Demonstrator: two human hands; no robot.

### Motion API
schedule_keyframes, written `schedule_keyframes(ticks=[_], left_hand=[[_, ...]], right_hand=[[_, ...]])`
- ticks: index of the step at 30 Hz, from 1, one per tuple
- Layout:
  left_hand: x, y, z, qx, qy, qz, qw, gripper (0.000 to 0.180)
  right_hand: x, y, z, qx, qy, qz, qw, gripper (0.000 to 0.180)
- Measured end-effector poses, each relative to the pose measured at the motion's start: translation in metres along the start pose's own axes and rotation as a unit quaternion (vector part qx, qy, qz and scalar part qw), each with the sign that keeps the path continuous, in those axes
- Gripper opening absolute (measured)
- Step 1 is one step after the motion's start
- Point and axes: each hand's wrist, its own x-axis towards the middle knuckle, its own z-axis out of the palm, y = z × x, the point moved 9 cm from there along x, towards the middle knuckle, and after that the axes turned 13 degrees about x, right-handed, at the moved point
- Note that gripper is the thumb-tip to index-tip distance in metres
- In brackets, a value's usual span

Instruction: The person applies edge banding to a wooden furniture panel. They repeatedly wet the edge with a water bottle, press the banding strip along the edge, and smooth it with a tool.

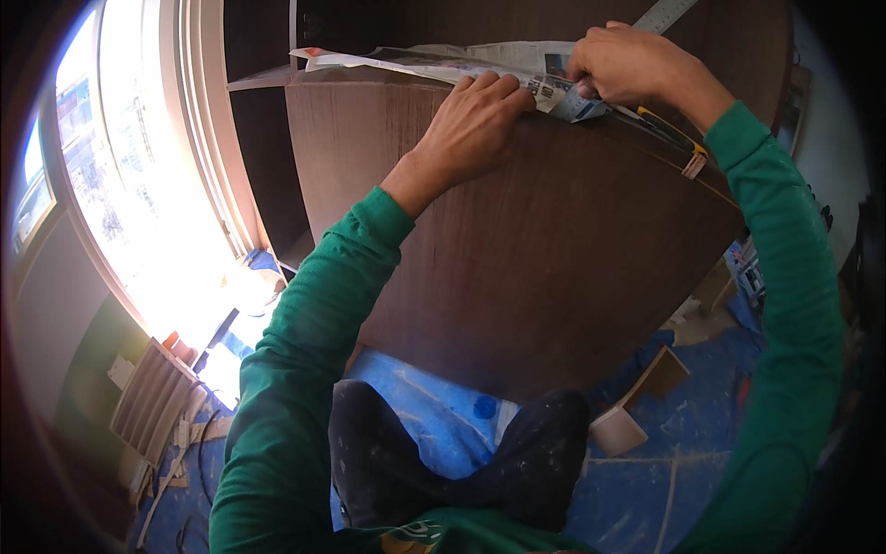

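A folded sheet of newspaper (406, 66) lies along the top edge of a dark brown wood panel (517, 240), part of a cabinet. My left hand (480, 115) is closed, fingers curled over the paper's near edge. Further right, my right hand (632, 65) pinches the newspaper's right end between thumb and fingers. A metal ruler (664, 16) shows behind that hand; whether the hand touches it is hidden. Just below my right wrist, a yellow and black utility knife (672, 131) rests on the panel's top edge beside a small wooden piece (694, 166).
Open dark shelves (261, 138) stand left of the panel, near a bright window (120, 157). Blue sheeting (664, 489) covers the floor. Wood offcuts (637, 406) lie at right; a slatted panel (155, 402) and a dark cable (205, 443) are at left.
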Motion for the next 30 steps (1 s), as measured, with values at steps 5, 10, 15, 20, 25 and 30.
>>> schedule_keyframes(ticks=[5, 10, 15, 20, 25, 30], left_hand=[[0.001, 0.003, 0.002, 0.003, -0.013, -0.010, 1.000, 0.032], [0.002, 0.004, 0.005, -0.005, -0.045, -0.033, 0.998, 0.036], [0.006, 0.017, 0.009, -0.052, -0.022, -0.020, 0.998, 0.038], [0.005, 0.011, 0.018, -0.049, -0.032, -0.030, 0.998, 0.036], [0.008, 0.013, 0.016, -0.034, -0.017, -0.021, 0.999, 0.037], [0.011, 0.027, 0.010, -0.008, -0.005, -0.031, 0.999, 0.042]], right_hand=[[-0.006, -0.002, 0.002, 0.065, 0.016, 0.026, 0.997, 0.016], [-0.034, 0.011, -0.011, -0.003, -0.020, 0.034, 0.999, 0.015], [-0.037, 0.005, 0.009, 0.004, -0.024, 0.007, 1.000, 0.015], [-0.016, -0.003, 0.012, 0.065, 0.032, 0.027, 0.997, 0.019], [-0.046, 0.003, 0.005, -0.040, -0.017, 0.045, 0.998, 0.014], [-0.066, 0.027, 0.022, -0.030, -0.049, 0.028, 0.998, 0.014]])
